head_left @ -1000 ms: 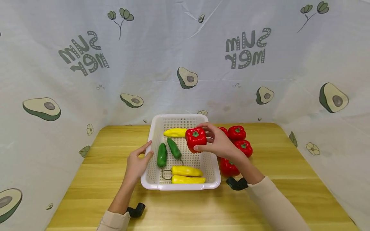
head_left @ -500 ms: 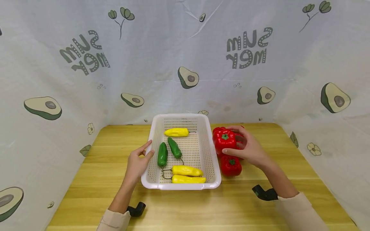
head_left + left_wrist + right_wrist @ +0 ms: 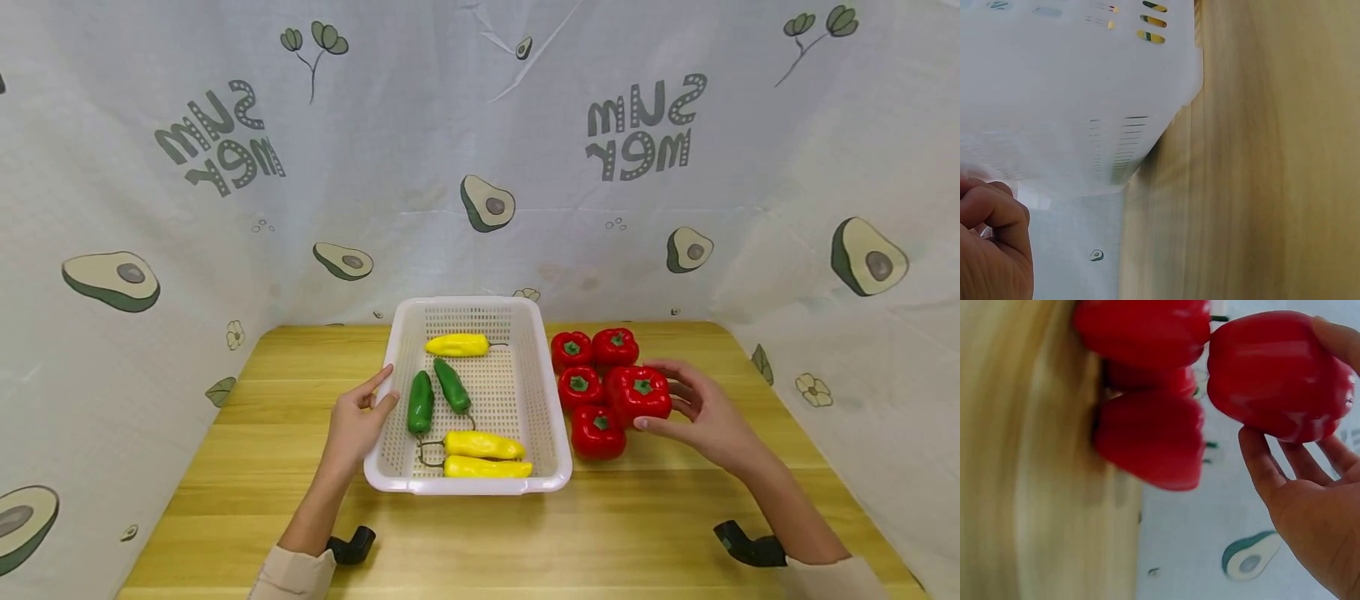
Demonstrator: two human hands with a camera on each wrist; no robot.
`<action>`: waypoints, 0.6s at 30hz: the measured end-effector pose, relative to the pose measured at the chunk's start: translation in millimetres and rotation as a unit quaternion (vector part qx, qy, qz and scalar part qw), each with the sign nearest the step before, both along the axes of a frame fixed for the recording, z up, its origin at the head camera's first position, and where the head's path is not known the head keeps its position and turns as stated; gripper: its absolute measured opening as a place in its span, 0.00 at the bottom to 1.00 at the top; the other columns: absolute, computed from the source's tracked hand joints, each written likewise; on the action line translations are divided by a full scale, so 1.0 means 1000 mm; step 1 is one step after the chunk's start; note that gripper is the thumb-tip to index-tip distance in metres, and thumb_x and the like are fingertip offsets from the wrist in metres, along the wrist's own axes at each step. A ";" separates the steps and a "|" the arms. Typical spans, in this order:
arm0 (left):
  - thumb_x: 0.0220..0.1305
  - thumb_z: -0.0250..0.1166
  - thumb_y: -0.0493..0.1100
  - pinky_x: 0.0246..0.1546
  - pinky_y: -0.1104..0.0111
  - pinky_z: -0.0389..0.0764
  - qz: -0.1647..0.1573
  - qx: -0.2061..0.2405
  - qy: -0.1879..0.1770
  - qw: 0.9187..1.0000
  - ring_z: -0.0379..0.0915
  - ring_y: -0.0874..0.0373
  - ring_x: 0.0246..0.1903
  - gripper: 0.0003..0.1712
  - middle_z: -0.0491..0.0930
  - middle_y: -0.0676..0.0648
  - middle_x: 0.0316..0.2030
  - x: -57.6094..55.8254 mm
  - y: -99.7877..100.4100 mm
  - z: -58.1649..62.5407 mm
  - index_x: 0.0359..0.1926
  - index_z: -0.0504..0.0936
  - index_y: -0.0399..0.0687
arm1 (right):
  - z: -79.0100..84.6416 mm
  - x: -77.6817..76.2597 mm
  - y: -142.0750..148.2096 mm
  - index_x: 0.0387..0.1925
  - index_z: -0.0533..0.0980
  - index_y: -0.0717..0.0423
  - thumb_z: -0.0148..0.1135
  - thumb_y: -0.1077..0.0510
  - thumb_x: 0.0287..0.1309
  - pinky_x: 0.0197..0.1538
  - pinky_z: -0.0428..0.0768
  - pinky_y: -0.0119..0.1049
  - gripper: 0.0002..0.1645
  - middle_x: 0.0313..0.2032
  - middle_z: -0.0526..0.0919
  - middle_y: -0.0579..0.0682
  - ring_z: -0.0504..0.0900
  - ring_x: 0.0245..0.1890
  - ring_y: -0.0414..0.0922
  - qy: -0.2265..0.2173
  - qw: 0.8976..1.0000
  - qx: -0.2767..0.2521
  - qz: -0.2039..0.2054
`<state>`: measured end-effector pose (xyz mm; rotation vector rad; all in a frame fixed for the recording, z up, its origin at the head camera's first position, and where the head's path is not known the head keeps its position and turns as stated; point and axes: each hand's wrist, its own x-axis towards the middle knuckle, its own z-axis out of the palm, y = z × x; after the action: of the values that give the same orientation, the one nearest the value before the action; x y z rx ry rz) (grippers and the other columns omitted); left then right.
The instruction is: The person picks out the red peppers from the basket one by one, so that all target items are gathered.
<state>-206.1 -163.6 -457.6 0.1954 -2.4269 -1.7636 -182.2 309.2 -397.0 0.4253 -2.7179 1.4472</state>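
Observation:
In the head view my left hand (image 3: 357,429) grips the left rim of a white perforated plastic basket (image 3: 551,417). Yellow peppers (image 3: 483,444) and two green peppers (image 3: 421,404) lie inside it. My right hand (image 3: 708,421) holds a red bell pepper (image 3: 641,395) by its sides, thumb in front and fingers behind. The right wrist view has this held bell pepper (image 3: 1279,375) above the table, over other red bell peppers (image 3: 1150,437). Several more red bell peppers (image 3: 598,432) stand just right of the basket. Only part of the left hand (image 3: 991,250) appears in the left wrist view.
A light wooden table (image 3: 465,550) carries everything. Behind it and at both sides hangs a pale cloth (image 3: 405,150) printed with avocados. Black wrist mounts (image 3: 750,546) sit under the wrists.
My right hand has carried the red bell pepper rightward from over the basket to the right side of the other red bell peppers. The left hand stays at the basket's rim.

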 end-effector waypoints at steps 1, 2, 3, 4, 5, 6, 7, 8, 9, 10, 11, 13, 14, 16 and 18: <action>0.68 0.68 0.44 0.16 0.73 0.77 0.000 0.001 0.000 1.000 0.65 0.62 0.15 0.27 0.65 0.51 0.22 0.000 0.000 0.000 0.67 0.80 0.63 | -0.002 0.002 0.003 0.72 0.64 0.53 0.75 0.60 0.58 0.54 0.77 0.14 0.44 0.65 0.71 0.55 0.73 0.56 0.24 0.000 1.000 -0.004 -0.002; 0.68 0.68 0.44 0.16 0.73 0.77 -0.001 0.002 -0.001 1.000 0.66 0.62 0.15 0.27 0.65 0.51 0.22 0.000 0.000 0.000 0.67 0.80 0.63 | -0.004 0.003 0.006 0.72 0.64 0.53 0.75 0.59 0.58 0.54 0.77 0.13 0.44 0.65 0.71 0.53 0.73 0.56 0.23 0.001 1.000 -0.003 -0.006; 0.68 0.68 0.44 0.16 0.73 0.78 -0.001 0.004 -0.002 1.000 0.67 0.62 0.15 0.27 0.65 0.51 0.22 0.001 0.000 0.000 0.67 0.80 0.63 | -0.006 0.004 0.009 0.73 0.64 0.53 0.74 0.60 0.59 0.53 0.77 0.13 0.44 0.65 0.71 0.51 0.73 0.56 0.23 0.001 1.000 -0.004 -0.010; 0.68 0.68 0.44 0.16 0.72 0.79 -0.001 0.005 -0.003 1.000 0.67 0.61 0.15 0.27 0.65 0.51 0.22 0.001 0.000 0.001 0.68 0.80 0.63 | -0.008 0.006 0.012 0.73 0.63 0.53 0.74 0.60 0.59 0.53 0.78 0.13 0.44 0.64 0.71 0.48 0.73 0.56 0.23 0.001 1.000 -0.005 -0.013; 0.68 0.68 0.44 0.17 0.72 0.80 -0.002 0.008 -0.005 1.000 0.69 0.61 0.16 0.27 0.65 0.51 0.22 0.001 0.000 0.001 0.68 0.80 0.63 | -0.009 0.007 0.015 0.73 0.63 0.53 0.74 0.60 0.59 0.53 0.78 0.13 0.44 0.64 0.71 0.46 0.73 0.56 0.23 0.002 1.000 -0.006 -0.017; 0.68 0.68 0.44 0.18 0.71 0.81 -0.002 0.009 -0.007 1.000 0.70 0.61 0.16 0.28 0.66 0.51 0.22 0.001 0.000 0.000 0.68 0.79 0.63 | -0.011 0.008 0.018 0.73 0.63 0.52 0.74 0.61 0.59 0.53 0.78 0.13 0.44 0.63 0.71 0.43 0.73 0.56 0.24 0.003 1.000 -0.005 -0.021; 0.68 0.68 0.44 0.18 0.71 0.82 -0.002 0.012 -0.009 1.000 0.71 0.61 0.16 0.28 0.66 0.51 0.22 0.001 0.000 0.000 0.68 0.79 0.63 | -0.013 0.010 0.022 0.73 0.63 0.52 0.73 0.61 0.60 0.53 0.78 0.13 0.44 0.63 0.71 0.41 0.73 0.55 0.24 0.002 1.000 -0.003 -0.024; 0.68 0.68 0.44 0.18 0.70 0.83 -0.002 0.013 -0.010 1.000 0.71 0.60 0.17 0.28 0.66 0.51 0.22 0.001 0.000 0.000 0.68 0.79 0.63 | -0.014 0.011 0.025 0.73 0.63 0.52 0.73 0.60 0.60 0.53 0.77 0.13 0.44 0.62 0.71 0.40 0.73 0.55 0.23 0.001 1.000 0.000 -0.028; 0.68 0.68 0.44 0.19 0.70 0.83 -0.001 0.015 -0.010 1.000 0.72 0.60 0.17 0.28 0.67 0.51 0.22 0.001 0.000 0.000 0.68 0.79 0.62 | -0.015 0.012 0.028 0.74 0.62 0.52 0.73 0.60 0.60 0.52 0.78 0.13 0.44 0.62 0.71 0.40 0.73 0.55 0.23 -0.002 0.999 0.002 -0.032; 0.68 0.68 0.44 0.19 0.70 0.84 -0.001 0.015 -0.010 1.000 0.72 0.61 0.17 0.28 0.67 0.51 0.22 0.001 0.000 -0.001 0.68 0.79 0.62 | -0.017 0.013 0.031 0.74 0.62 0.52 0.73 0.60 0.61 0.52 0.78 0.13 0.44 0.63 0.70 0.41 0.73 0.55 0.23 -0.006 0.999 0.005 -0.037; 0.68 0.68 0.44 0.19 0.70 0.84 -0.002 0.015 -0.009 1.000 0.72 0.61 0.17 0.28 0.67 0.51 0.22 0.001 0.001 -0.001 0.68 0.79 0.62 | -0.018 0.014 0.034 0.74 0.62 0.51 0.73 0.59 0.61 0.51 0.78 0.13 0.44 0.63 0.70 0.43 0.72 0.54 0.22 -0.012 0.999 0.009 -0.042; 0.68 0.68 0.44 0.19 0.70 0.83 -0.003 0.016 -0.009 1.000 0.72 0.61 0.17 0.28 0.67 0.51 0.22 0.001 0.001 -0.001 0.68 0.79 0.61 | -0.022 0.015 0.040 0.75 0.61 0.51 0.73 0.58 0.61 0.50 0.79 0.14 0.45 0.65 0.70 0.49 0.71 0.53 0.21 -0.022 0.998 0.017 -0.051; 0.68 0.68 0.44 0.19 0.70 0.84 -0.003 0.018 -0.009 1.000 0.72 0.61 0.17 0.28 0.67 0.51 0.22 0.001 0.001 -0.001 0.68 0.79 0.61 | -0.024 0.016 0.042 0.75 0.61 0.52 0.73 0.57 0.62 0.50 0.79 0.14 0.45 0.65 0.69 0.52 0.71 0.53 0.21 -0.028 0.998 0.019 -0.053; 0.68 0.68 0.44 0.19 0.69 0.84 -0.003 0.021 -0.010 1.000 0.73 0.61 0.17 0.28 0.67 0.51 0.22 0.001 0.001 -0.001 0.68 0.79 0.61 | -0.029 0.016 0.044 0.75 0.61 0.53 0.73 0.57 0.61 0.50 0.80 0.15 0.45 0.66 0.68 0.57 0.71 0.52 0.20 -0.038 0.998 0.021 -0.052; 0.68 0.68 0.44 0.20 0.68 0.85 -0.002 0.025 -0.012 1.000 0.73 0.60 0.17 0.28 0.67 0.51 0.22 0.001 0.001 -0.001 0.68 0.79 0.62 | -0.034 0.017 0.045 0.74 0.61 0.56 0.73 0.57 0.61 0.50 0.81 0.17 0.45 0.66 0.69 0.59 0.72 0.52 0.20 -0.044 0.998 0.020 -0.047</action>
<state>-205.3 -162.3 -458.6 0.2177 -2.4030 -1.8354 -165.6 354.3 -431.4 0.2365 -2.7974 1.4237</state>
